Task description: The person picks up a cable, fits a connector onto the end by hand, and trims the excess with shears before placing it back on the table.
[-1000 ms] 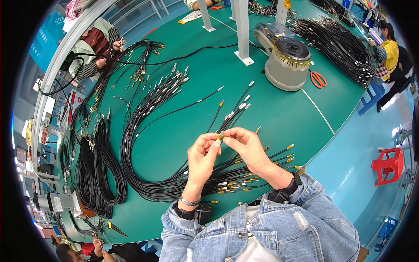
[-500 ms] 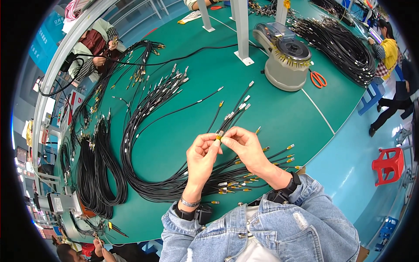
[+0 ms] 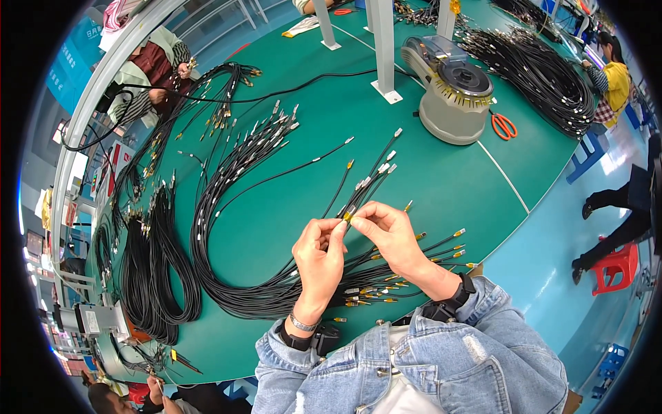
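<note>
Blue banner [image 3: 71, 61], far left and ahead of left hand [image 3: 319, 259]: white characters. Grey box [image 3: 109, 319], well left of same hand, nearer body: white label [image 3: 91, 321], print too small to read. White cable tags [image 3: 362, 183], ahead of same hand: any print too small to tell.

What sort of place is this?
Probably a cable-assembly workshop: bundles of black cables with metal-looking ends lie across a large green worktable, beside a grey machine fringed with yellow strips.
</note>
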{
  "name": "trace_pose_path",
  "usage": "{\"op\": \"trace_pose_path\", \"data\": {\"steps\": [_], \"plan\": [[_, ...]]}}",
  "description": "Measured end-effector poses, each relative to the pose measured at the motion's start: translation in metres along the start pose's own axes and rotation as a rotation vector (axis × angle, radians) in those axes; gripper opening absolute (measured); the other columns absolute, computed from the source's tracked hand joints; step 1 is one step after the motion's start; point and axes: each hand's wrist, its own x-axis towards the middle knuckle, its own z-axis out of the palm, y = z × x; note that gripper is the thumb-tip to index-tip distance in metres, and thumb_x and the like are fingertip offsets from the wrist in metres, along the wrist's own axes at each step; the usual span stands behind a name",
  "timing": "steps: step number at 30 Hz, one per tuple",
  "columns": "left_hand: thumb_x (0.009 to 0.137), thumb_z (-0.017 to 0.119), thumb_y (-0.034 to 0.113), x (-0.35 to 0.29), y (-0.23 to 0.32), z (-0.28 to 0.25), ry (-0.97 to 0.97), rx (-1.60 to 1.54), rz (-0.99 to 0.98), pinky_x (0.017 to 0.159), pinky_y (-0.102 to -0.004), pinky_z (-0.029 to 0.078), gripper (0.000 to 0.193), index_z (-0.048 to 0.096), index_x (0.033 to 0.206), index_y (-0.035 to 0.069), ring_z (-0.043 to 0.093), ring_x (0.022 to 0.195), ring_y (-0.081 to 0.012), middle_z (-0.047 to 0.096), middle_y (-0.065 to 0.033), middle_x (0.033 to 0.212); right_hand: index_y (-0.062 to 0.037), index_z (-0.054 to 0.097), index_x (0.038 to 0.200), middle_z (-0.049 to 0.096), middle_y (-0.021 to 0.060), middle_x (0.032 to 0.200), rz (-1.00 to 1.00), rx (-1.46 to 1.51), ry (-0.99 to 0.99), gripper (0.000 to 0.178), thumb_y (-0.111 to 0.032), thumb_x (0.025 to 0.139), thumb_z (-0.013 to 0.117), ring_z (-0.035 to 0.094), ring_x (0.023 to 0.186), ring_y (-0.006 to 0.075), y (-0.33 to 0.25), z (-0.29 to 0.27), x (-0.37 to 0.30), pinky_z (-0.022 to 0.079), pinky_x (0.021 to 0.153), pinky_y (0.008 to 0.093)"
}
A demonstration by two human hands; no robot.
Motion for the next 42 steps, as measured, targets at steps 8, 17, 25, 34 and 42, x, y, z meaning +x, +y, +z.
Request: {"op": "trace_pose_path", "data": {"steps": [8, 17, 25, 34, 42], "plan": [[0.087, 0.06, 0.007, -0.001, 0.004, -0.006, -0.115, -0.263, -0.166, 0.045, -0.0182, 0.04, 0.01, 0.056, 0.087, -0.003, 0.051, 0.052, -0.0051, 0.059, -0.0038, 0.07, -0.0016, 0.059, 0.088, 0.058, -0.0001, 0.087, -0.06, -0.045, 0.014, 0.008, -0.009, 0.087, 0.061, 0.053, 0.084, 0.007, -0.001, 0.002, 0.0, 0.043, 0.077, 0.0228], [0.091, 0.054, 0.012, 0.009, 0.002, -0.016, -0.253, -0.347, -0.274, 0.046, -0.0183, 0.037, 0.013, 0.056, 0.087, 0.0, 0.047, 0.047, -0.0063, 0.057, -0.0027, 0.065, -0.0013, 0.059, 0.089, 0.057, 0.0006, 0.092, 0.008, 0.045, -0.013, 0.01, -0.011, 0.087, 0.061, 0.052, 0.084, 0.0074, 0.001, 0.001, 0.001, 0.043, 0.078, 0.0233], [0.092, 0.054, 0.016, 0.014, -0.005, -0.026, -0.433, -0.536, -0.369, 0.042, -0.0179, 0.035, 0.018, 0.057, 0.087, 0.0, 0.045, 0.046, -0.0052, 0.054, -0.0011, 0.063, 0.0, 0.059, 0.094, 0.056, 0.0021, 0.094, -0.001, 0.095, -0.103, 0.012, -0.01, 0.087, 0.06, 0.053, 0.086, 0.0096, -0.007, 0.007, 0.005, 0.043, 0.08, 0.0248], [0.093, 0.054, 0.02, 0.018, -0.007, -0.032, -0.61, -0.768, -0.527, 0.039, -0.0171, 0.032, 0.021, 0.056, 0.086, 0.001, 0.039, 0.043, -0.0038, 0.049, 0.0013, 0.058, 0.0006, 0.06, 0.091, 0.056, 0.0029, 0.089, -0.038, 0.198, -0.306, 0.01, -0.009, 0.089, 0.058, 0.053, 0.083, 0.0119, 0.009, -0.002, 0.014, 0.043, 0.078, 0.0259], [0.093, 0.053, 0.02, 0.02, -0.014, -0.032, -0.616, -0.851, -0.537, 0.039, -0.0171, 0.032, 0.02, 0.056, 0.087, 0.001, 0.038, 0.043, -0.0035, 0.049, 0.0014, 0.059, 0.001, 0.061, 0.092, 0.057, 0.0037, 0.085, 0.045, 0.269, -0.234, 0.014, -0.012, 0.091, 0.054, 0.053, 0.082, 0.012, 0.014, -0.001, 0.014, 0.043, 0.077, 0.0259]]}}
